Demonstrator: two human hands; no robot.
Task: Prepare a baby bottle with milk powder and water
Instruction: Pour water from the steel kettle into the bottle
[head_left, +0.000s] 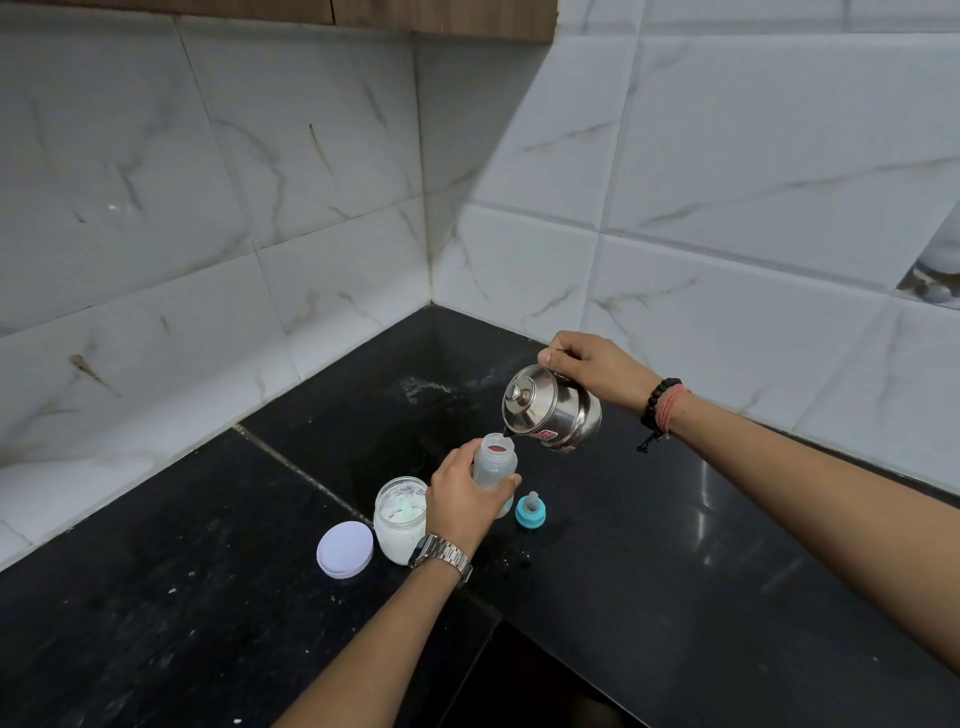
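The black stone counter is glossy and speckled, dotted with pale crumbs and a whitish smear toward the far corner; a grout seam runs across it from 9 o'clock toward the middle. Its front edge drops away into a dark recess at 6 o'clock.

Nearest, the left hand, a metal-link watch on its wrist, curls round a clear plastic baby bottle and holds it, open-mouthed, close over the counter. At 9 o'clock of that hand stands an open round jar of white powder, its flat lilac lid lying just beside it, farther toward 9 o'clock. At 3 o'clock of the bottle, a teal ring with a clear teat sits upright on the counter.

Above, the right hand, beaded bands at its wrist, grips a small polished steel pot with a knobbed lid, tipped so its spout meets the bottle's mouth.

Beyond, white marble-veined tiles form the corner walls, with a wooden cabinet edge at 12 o'clock.
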